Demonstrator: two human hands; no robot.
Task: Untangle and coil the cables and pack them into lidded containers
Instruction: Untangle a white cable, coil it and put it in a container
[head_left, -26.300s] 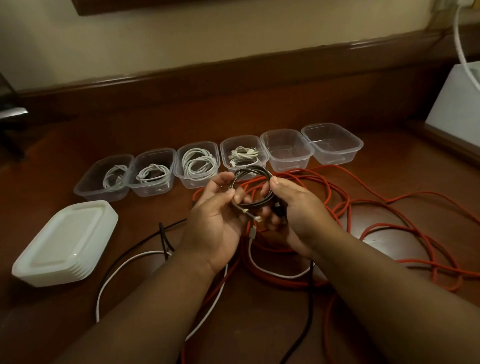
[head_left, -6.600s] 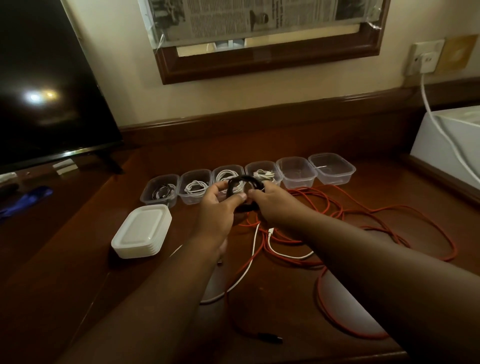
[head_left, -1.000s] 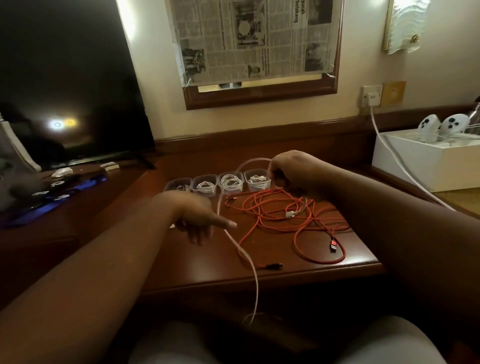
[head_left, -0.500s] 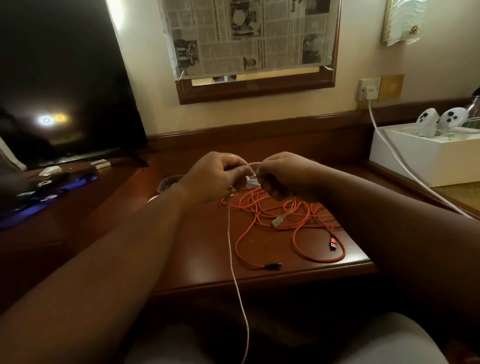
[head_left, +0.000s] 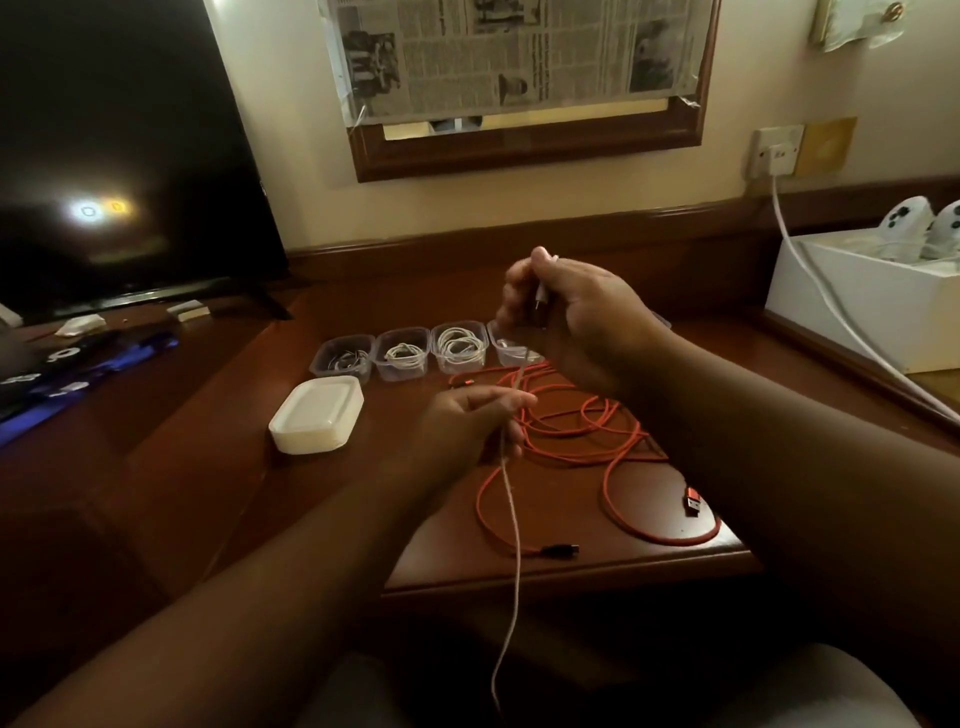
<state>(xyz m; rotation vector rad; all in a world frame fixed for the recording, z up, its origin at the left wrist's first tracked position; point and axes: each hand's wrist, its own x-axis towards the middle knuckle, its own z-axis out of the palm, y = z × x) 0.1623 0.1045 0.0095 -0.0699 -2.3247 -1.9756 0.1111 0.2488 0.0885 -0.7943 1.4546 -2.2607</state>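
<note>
A dark television (head_left: 119, 150) fills the upper left. At centre, the right hand (head_left: 576, 317) grips the white cable (head_left: 511, 514) near its plug; below it, the left hand (head_left: 470, 423) pinches the cable, which hangs past the table (head_left: 571, 569) edge.

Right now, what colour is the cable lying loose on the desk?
Orange-red cable, with a matching plug at one end; head view shows it best.

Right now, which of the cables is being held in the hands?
The white cable: the right hand grips its plug end and the left hand pinches it lower down. The orange cable lies loose on the table.
</note>
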